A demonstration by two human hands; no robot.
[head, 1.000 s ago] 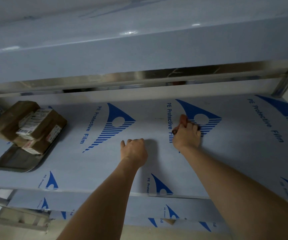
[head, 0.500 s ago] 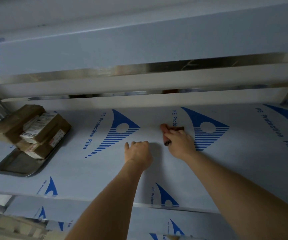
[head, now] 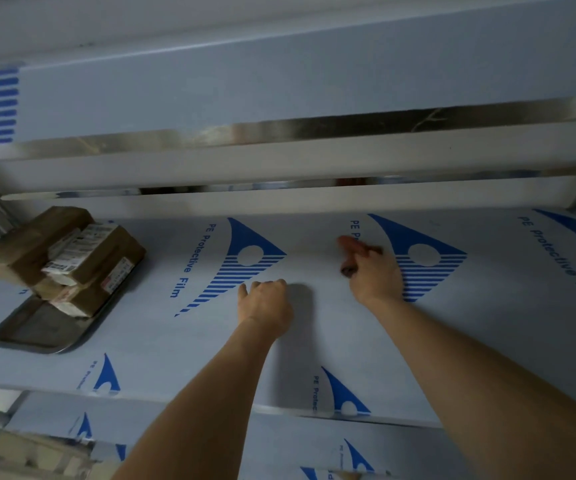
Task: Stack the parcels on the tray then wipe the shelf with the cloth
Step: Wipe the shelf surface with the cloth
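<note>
Head view, shelf: a wide flat shelf (head: pixel 487 341) wrapped in pale blue protective film printed with dark blue triangle marks and the words "PE Protective Film"; a second film-covered shelf (head: pixel 279 81) with a bare steel front rail hangs above it.
Head view, tray: a dark grey rectangular metal tray (head: pixel 26 336) lies at the left end of the shelf, its near short end bare and close to the shelf's front edge.
Head view, parcels: several brown taped cardboard parcels (head: pixel 71 258) with white printed labels are piled on the far half of the tray, the top ones lying askew; the pile overhangs the tray's far end towards the back left corner of the shelf.
Head view, cloth: a small reddish-brown cloth (head: pixel 350 244), bunched up, lies near the back edge at mid-shelf, just left of a big blue triangle mark; only its ends show, and they are blurred.
Head view, right hand: the right hand (head: pixel 376 277) is curled over the cloth and grips it against the shelf, knuckles up.
Head view, left hand: the left hand (head: pixel 267 301) rests on the film in mid-shelf, beside the right hand but apart from it, well clear of the tray; its fingers appear curled under with nothing held, though the fingertips are hidden.
</note>
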